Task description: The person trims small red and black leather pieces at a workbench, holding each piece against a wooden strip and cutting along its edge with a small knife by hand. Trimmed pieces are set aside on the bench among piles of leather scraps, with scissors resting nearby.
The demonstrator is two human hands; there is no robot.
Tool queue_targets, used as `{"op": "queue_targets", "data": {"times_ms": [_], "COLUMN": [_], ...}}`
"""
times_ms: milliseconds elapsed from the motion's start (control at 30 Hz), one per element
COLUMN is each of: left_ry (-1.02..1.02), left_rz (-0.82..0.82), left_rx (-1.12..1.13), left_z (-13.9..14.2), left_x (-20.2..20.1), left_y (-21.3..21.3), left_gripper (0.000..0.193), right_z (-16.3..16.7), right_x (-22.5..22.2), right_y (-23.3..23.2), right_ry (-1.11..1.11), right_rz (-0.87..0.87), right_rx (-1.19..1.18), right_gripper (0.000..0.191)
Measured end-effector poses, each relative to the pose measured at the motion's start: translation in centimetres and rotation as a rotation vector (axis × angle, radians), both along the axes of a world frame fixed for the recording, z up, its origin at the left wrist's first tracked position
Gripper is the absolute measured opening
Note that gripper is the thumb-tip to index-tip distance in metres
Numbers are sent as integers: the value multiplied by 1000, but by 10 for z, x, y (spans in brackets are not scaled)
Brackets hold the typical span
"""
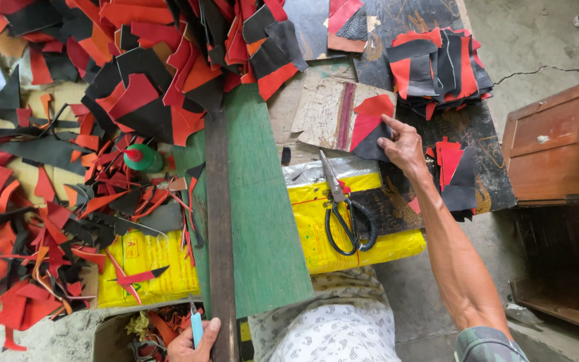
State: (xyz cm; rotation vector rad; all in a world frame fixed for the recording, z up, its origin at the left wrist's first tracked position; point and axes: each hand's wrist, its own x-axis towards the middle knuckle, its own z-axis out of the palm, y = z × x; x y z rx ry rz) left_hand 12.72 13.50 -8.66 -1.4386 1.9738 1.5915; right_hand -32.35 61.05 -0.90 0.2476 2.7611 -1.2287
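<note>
Green board point(263, 221) running long from near edge toward the heap of red and black scraps point(149, 60), dark wooden strip point(221, 221) lying along it, same axis. Left hand point(192, 342) at that strip's near end, closed around a light-blue knife point(196, 326), blade pointing up along the strip. Right hand point(403, 144) stretched far off to the right, fingertips pinching a red-and-black cut piece point(370, 131) on a worn cardboard sheet point(333, 114). Scissors point(344, 211) between, on yellow sacking point(343, 228), nearer the right hand.
</note>
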Motion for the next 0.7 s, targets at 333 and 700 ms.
{"op": "queue_targets", "data": {"times_ms": [333,700], "left_ry": [106,205], "left_rz": [33,45], "left_rx": [30,65], "left_z": [22,26], "left_x": [-12,-14], "left_y": [9,11], "left_gripper": [25,22], "right_z": [10,34], "right_x": [0,7], "right_y": [-17,-41], "right_ry": [87,10], "right_rz": [124,86], "right_rx": [313,373], "right_gripper": [108,113]}}
